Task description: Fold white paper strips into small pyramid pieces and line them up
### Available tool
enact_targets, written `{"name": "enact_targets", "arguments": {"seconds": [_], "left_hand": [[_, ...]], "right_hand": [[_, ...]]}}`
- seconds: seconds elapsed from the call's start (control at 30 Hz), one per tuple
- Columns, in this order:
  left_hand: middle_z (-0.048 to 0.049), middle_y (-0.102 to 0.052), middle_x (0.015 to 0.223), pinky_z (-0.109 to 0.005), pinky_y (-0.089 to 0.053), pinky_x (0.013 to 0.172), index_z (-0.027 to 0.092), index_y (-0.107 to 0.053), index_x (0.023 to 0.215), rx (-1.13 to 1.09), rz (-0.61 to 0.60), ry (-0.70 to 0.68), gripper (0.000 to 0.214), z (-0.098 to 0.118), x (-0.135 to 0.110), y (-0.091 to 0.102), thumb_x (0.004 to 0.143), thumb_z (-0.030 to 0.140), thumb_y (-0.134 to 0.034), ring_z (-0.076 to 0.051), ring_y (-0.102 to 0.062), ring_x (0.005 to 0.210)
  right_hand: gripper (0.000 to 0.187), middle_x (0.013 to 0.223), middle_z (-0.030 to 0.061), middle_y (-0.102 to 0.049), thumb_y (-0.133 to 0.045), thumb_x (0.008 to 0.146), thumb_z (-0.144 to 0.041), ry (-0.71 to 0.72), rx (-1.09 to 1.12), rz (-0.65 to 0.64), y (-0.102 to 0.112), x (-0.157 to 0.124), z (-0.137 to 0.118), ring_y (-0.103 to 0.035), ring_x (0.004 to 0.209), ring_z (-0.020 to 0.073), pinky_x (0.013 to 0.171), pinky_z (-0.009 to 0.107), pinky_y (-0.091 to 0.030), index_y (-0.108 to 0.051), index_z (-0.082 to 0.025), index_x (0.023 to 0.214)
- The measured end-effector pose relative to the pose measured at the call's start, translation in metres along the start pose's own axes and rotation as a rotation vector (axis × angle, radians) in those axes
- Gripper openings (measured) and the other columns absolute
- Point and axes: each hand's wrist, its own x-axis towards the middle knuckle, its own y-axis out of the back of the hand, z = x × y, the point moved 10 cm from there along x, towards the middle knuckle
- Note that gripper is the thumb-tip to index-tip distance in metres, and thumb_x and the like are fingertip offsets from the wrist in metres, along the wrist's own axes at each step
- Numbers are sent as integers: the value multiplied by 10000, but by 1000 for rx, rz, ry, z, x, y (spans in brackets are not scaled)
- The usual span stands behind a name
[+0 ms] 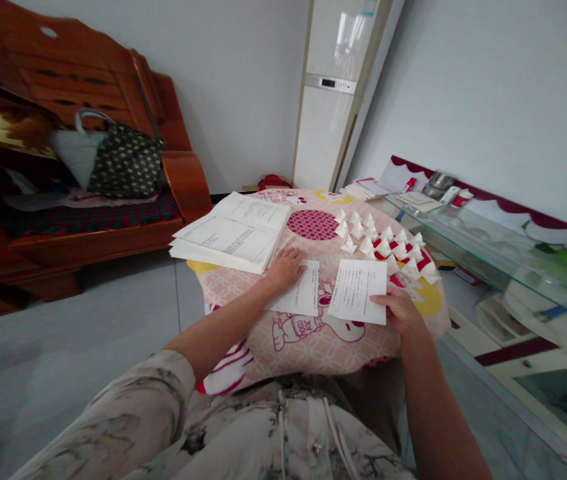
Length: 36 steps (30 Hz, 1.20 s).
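Left hand (286, 267) flat on left sheet (304, 295), right hand (400, 308) at edge of right sheet (357, 288), paper triangles (386, 247) just beyond.

Print on the right slip (358, 291), left slip (304, 293) and stacked sheets (233, 235) is too small to read. The cartoon cloth (323, 350) bears blurred letters, perhaps "ZOO".

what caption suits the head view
Left hand flat on one printed slip, right hand holding a second slip, folded paper triangles beyond

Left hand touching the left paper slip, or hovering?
Touching. Head view: the left hand lies flat on the left paper slip, covering its upper-left corner; no gap shows. The right hand grips the right paper slip.
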Motion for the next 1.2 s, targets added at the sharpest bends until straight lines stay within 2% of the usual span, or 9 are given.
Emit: {"name": "enact_targets", "arguments": {"seconds": [0.27, 0.4, 0.63, 0.77, 0.87, 0.97, 1.03, 1.1, 1.2], "left_hand": [[-135, -667, 1187, -382, -472, 1008, 169, -687, 1097, -18, -116, 10, 289, -21, 14, 11, 843, 302, -653, -277, -620, 1129], [-74, -732, 1017, -299, -519, 839, 191, -715, 956, -71, -92, 73, 166, -38, 25, 26, 863, 221, -580, -215, -677, 956], [-123, -732, 1024, -295, -494, 852, 89, -681, 1054, -241, 307, 597, 273, -153, 5, 90, 944, 221, -468, -197, -663, 938], [-152, -717, 1023, -353, -497, 904, 34, -603, 1168, -251, 333, 732, 312, -198, -23, 89, 949, 162, -422, -229, -667, 987], [-151, -690, 1142, -417, -454, 1025, 90, -575, 1226, -234, 356, 774, 321, -207, -37, 85, 933, 179, -475, -302, -603, 1168], [-200, -519, 1404, -517, -339, 1150, 36, -444, 1383, -186, 474, 548, 511, -176, -28, 101, 903, 187, -534, -369, -412, 1360], [-167, -474, 1467, -458, -350, 1165, 75, -455, 1394, -209, 418, 383, 566, -140, -16, 99, 856, 175, -598, -301, -417, 1375], [-54, -506, 1479, -346, -376, 1155, 212, -510, 1382, -247, 257, 139, 716, -87, -4, 87, 713, 190, -765, -226, -458, 1363], [-150, -268, 1624, -453, -295, 1193, 201, -286, 1546, -255, -84, -362, 1025, 13, -11, 52, 669, 246, -815, -316, -247, 1500]], "right_hand": [[331, 855, 110, -787, -815, 514, -234, -16, 10, -12, -2, 7, 14, -732, 764, 332, 699, 445, -566, -754, -182, 835], [334, 853, 111, -788, -833, 515, -242, -16, 28, 5, 0, 4, 13, -728, 717, 312, 678, 430, -565, -761, -167, 832], [376, 897, 121, -788, -840, 533, -273, 12, 28, -32, -8, -1, 9, -738, 805, 353, 739, 476, -572, -753, -178, 886], [385, 906, 121, -788, -848, 534, -276, 10, 29, -46, -11, -3, 8, -737, 774, 332, 716, 450, -573, -754, -173, 893], [389, 905, 111, -789, -851, 535, -272, 4, 35, -58, -15, -3, 7, -733, 748, 307, 691, 417, -569, -753, -171, 897], [395, 893, 102, -789, -852, 537, -262, -6, 71, -113, -28, -1, 3, -734, 760, 293, 727, 418, -570, -746, -165, 905], [411, 898, 95, -789, -848, 528, -226, -17, 126, -180, -44, 1, -1, -737, 791, 282, 774, 414, -569, -744, -160, 920], [402, 902, 87, -789, -836, 536, -202, -18, 159, -220, -59, 4, -7, -736, 805, 271, 787, 401, -570, -742, -164, 925], [355, 894, 76, -788, -814, 554, -188, -31, 162, -240, -77, 10, -12, -734, 794, 262, 768, 392, -580, -733, -180, 900]]}}
